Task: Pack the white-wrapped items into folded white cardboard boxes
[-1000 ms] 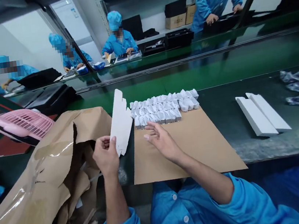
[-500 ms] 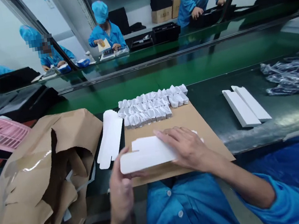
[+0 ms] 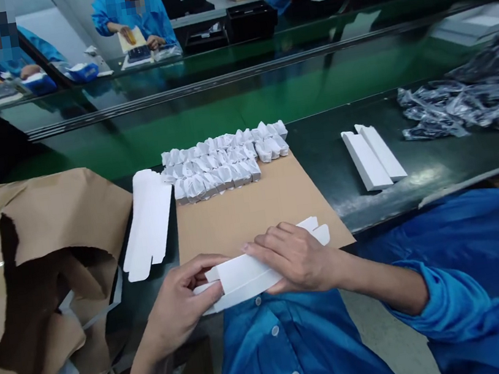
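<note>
The torn cardboard box (image 3: 94, 202) stands beside the flat white blanks (image 3: 149, 219); a ragged edge could snag a blank lifted carelessly. The left hand (image 3: 186, 298) pinches the left end of the white carton (image 3: 246, 277); excess thumb pressure could crease its end flap. The carton is over the near edge of the brown sheet (image 3: 258, 217); a loosened grip could drop it off the bench. The right hand (image 3: 294, 258) clasps its right part; uneven squeezing could skew the walls. A wide right-arm sweep could displace the two folded cartons (image 3: 374, 163).
</note>
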